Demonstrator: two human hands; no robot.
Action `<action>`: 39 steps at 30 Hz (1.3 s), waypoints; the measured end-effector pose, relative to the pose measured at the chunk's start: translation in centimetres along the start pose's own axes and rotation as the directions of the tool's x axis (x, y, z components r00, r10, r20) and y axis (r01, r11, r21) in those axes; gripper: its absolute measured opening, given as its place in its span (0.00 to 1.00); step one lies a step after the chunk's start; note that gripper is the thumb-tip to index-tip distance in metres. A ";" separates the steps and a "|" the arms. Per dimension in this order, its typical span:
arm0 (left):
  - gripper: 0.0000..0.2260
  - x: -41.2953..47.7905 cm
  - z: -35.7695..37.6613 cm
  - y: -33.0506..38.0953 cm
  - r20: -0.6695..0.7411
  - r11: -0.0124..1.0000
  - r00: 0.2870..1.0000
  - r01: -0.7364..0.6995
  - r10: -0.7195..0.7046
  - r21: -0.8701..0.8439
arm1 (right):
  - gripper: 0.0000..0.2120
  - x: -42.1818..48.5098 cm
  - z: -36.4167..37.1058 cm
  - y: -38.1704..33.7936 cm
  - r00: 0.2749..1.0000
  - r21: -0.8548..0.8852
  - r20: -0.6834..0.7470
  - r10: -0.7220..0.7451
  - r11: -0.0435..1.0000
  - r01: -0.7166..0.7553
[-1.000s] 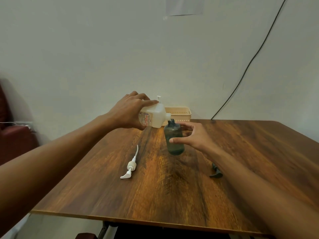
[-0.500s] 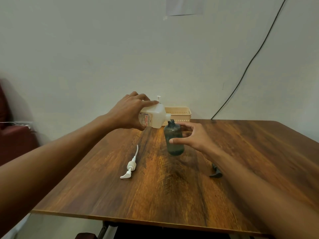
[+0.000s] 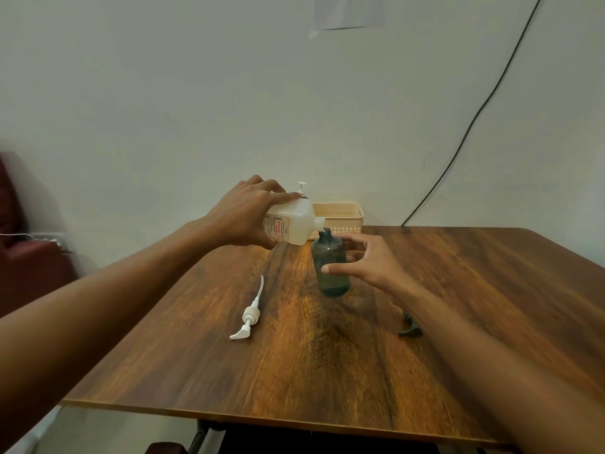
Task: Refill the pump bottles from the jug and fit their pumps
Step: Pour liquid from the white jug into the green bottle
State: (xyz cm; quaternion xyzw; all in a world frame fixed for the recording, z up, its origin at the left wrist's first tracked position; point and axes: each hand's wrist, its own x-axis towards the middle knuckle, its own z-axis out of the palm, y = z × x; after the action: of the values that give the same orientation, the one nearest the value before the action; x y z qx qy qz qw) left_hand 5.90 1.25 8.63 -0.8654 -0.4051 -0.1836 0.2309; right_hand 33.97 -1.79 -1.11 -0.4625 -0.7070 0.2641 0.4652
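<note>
My left hand (image 3: 244, 217) grips a white jug (image 3: 291, 224) with a red-printed label, tipped on its side so its spout meets the open neck of a dark green bottle (image 3: 330, 262). The bottle stands upright on the wooden table (image 3: 294, 371). My right hand (image 3: 370, 260) curls around the bottle's right side, thumb on its front. A white pump (image 3: 250, 314) with its tube lies on the table left of the bottle. A dark pump (image 3: 409, 326) lies partly hidden by my right forearm. Behind the jug, the white pump head of another bottle (image 3: 302, 188) shows.
A beige slotted basket (image 3: 342, 217) stands at the table's back edge against the wall. A black cable (image 3: 458, 139) runs down the wall to the table's back. A dark red seat (image 3: 29, 263) is at the left, beyond the table.
</note>
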 end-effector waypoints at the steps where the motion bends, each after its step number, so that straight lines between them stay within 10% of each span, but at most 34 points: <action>1: 0.44 0.0 0.0 0.0 -0.001 1.000 1.000 0.000 0.000 -0.003 | 0.31 0.0 0.0 0.0 1.000 -0.001 -0.001 -0.001 1.000 0.001; 39: 0.44 0.0 -0.5 0.2 0.011 1.000 1.000 -0.024 0.024 0.012 | 0.32 0.1 0.1 0.5 1.000 0.019 -0.012 -0.013 1.000 0.013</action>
State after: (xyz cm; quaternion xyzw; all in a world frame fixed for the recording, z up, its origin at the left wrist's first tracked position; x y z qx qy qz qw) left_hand 5.99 0.90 9.02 -0.8698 -0.3969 -0.1735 0.2362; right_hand 34.06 -1.50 -1.56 -0.4550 -0.7048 0.2651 0.4754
